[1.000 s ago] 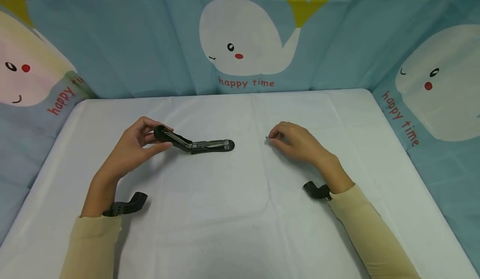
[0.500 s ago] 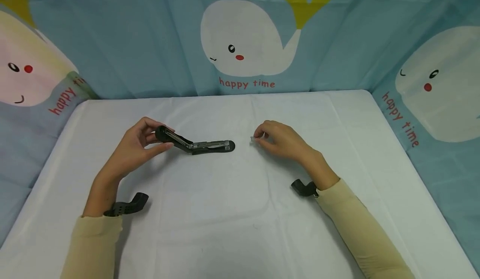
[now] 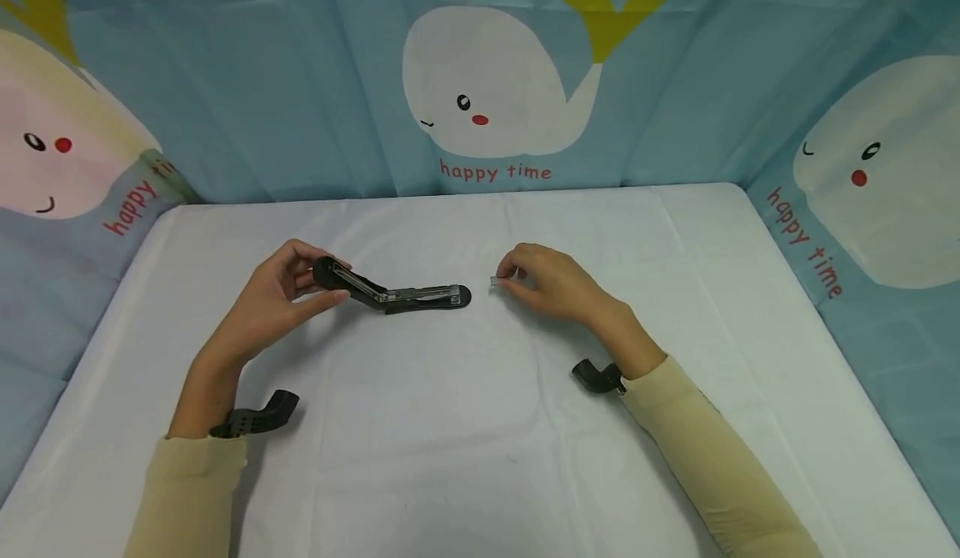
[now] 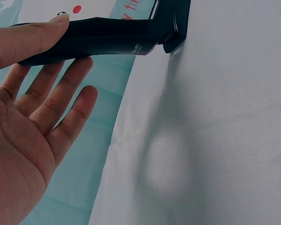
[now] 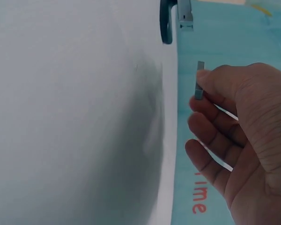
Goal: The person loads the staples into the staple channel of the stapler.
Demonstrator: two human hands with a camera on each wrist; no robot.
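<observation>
A black stapler (image 3: 423, 298) lies opened out at a wide angle on the white table, its metal track showing along the inside. My left hand (image 3: 266, 295) pinches the stapler's raised left arm between thumb and fingers; in the left wrist view the thumb lies on top of the black stapler (image 4: 107, 37) and the fingertips are under it. To the right of the stapler's far end, my right hand (image 3: 558, 285) pinches a short strip of staples (image 5: 200, 80) between thumb and index finger. A small gap separates the strip from the stapler's rounded tip in the head view.
The table (image 3: 450, 441) has a white cloth cover. Behind it hangs a blue curtain (image 3: 315, 82) printed with whales. Each wrist carries a black camera mount, one on the left wrist (image 3: 258, 414) and one on the right wrist (image 3: 597, 376).
My right hand has moved left with the staple strip, closer to the stapler's end. The left hand and the stapler stay nearly in place.
</observation>
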